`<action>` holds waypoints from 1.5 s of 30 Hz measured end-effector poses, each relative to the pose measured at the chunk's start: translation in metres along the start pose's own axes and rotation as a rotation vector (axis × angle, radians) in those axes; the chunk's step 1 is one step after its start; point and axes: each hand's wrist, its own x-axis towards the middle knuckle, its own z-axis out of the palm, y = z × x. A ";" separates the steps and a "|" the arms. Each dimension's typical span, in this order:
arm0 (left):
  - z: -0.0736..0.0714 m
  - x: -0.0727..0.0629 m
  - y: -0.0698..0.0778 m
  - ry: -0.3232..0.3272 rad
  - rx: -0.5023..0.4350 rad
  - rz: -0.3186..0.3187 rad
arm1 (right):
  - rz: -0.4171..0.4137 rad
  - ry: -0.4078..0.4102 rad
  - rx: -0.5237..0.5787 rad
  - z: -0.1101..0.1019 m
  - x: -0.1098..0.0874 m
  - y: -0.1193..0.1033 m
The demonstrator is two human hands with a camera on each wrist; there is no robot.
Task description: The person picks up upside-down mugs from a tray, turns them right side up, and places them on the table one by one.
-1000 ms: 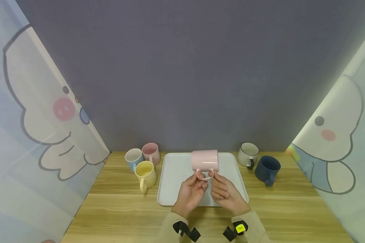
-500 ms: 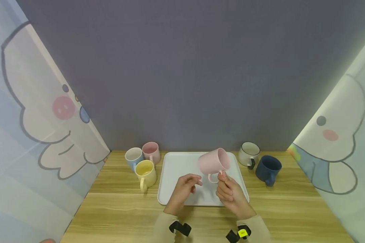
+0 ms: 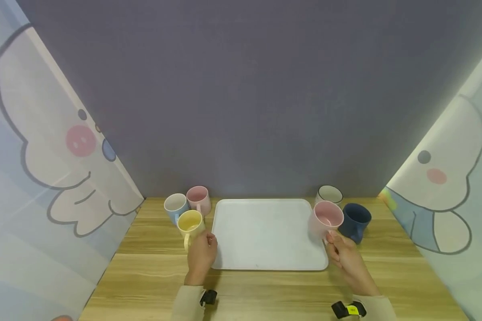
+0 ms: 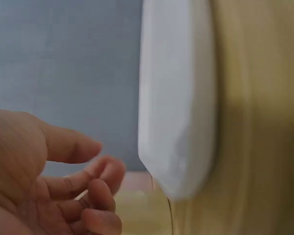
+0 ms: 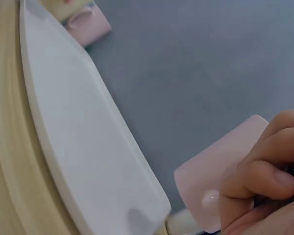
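My right hand (image 3: 347,261) grips the handle of a pink mug (image 3: 327,218), held upright in the air over the tray's right edge. In the right wrist view, my curled fingers (image 5: 264,178) cover part of the same mug (image 5: 225,166). My left hand (image 3: 202,255) is beside the yellow mug (image 3: 190,223), overlapping its lower right side. From the left wrist view, its fingers (image 4: 100,193) are loosely curled with nothing held. The white tray (image 3: 265,234) lies between both hands.
A light blue mug (image 3: 176,207) and another pink mug (image 3: 198,199) stand behind the yellow one. On the right are a white mug with a dark rim (image 3: 330,193), partly hidden, and a navy mug (image 3: 356,218). A grey panel (image 3: 241,98) rises behind the table.
The left hand let go of the pink mug and moved left to the yellow mug. My right hand carried the pink mug rightward and turned it from lying sideways to upright.
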 end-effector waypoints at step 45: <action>0.007 -0.002 -0.032 -0.043 0.027 -0.008 | 0.226 0.260 -0.303 -0.040 -0.026 0.023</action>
